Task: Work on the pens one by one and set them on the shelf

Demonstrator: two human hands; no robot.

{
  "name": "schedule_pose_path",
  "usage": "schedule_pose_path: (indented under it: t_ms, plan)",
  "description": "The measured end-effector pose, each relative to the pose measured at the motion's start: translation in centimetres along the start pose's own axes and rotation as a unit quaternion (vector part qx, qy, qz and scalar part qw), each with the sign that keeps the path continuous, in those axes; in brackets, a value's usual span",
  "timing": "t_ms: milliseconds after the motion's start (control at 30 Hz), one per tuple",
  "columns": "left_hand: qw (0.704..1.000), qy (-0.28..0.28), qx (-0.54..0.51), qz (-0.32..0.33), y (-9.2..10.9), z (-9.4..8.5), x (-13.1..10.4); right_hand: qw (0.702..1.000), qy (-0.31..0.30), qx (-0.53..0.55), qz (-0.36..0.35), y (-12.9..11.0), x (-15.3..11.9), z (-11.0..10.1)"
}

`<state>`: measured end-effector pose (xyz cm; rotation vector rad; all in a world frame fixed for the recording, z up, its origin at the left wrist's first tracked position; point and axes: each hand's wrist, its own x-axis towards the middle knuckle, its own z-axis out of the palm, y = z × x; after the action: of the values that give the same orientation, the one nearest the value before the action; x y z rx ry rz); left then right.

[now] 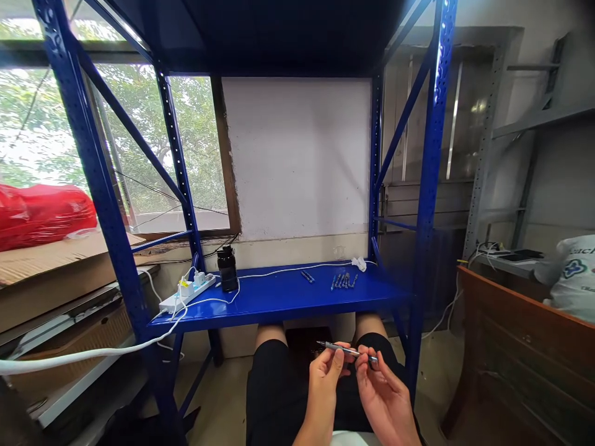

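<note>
Above my lap, my left hand [326, 375] pinches a dark, slim pen [343, 349] near its middle, its tip pointing left. The fingers of my right hand [380, 384] close around the pen's other end. On the blue shelf [269, 297], toward the right, lies a group of several similar pens [344, 281]. A smaller cluster of pens [307, 277] rests to the left of that group. Both hands are in front of the shelf's edge and below its level.
A black bottle [227, 269] stands at the shelf's left, beside a white power strip [188, 292] with cables. Crumpled white material [359, 264] lies at the back right. Blue uprights frame the shelf. A wooden chair [520, 347] and part of a person [574, 279] are at right.
</note>
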<state>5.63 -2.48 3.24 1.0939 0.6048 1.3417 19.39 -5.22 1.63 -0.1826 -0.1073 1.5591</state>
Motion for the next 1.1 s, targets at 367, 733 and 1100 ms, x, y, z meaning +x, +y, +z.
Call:
schedule_pose_path:
  t_ms: [367,733,1100]
  plan:
    - [1.0,0.02,-0.017,-0.017,0.4,0.3,0.1,1.0,0.005,0.005,0.008,-0.1,0.1,-0.3]
    - [0.999,0.025,-0.03,-0.02,0.2,0.0,0.1,0.999,0.021,-0.024,-0.012,-0.1,0.2,-0.3]
    - [0.996,0.081,-0.022,-0.02,0.3,0.1,0.2,0.95,-0.053,-0.303,-0.061,2.5,-0.1,1.1]
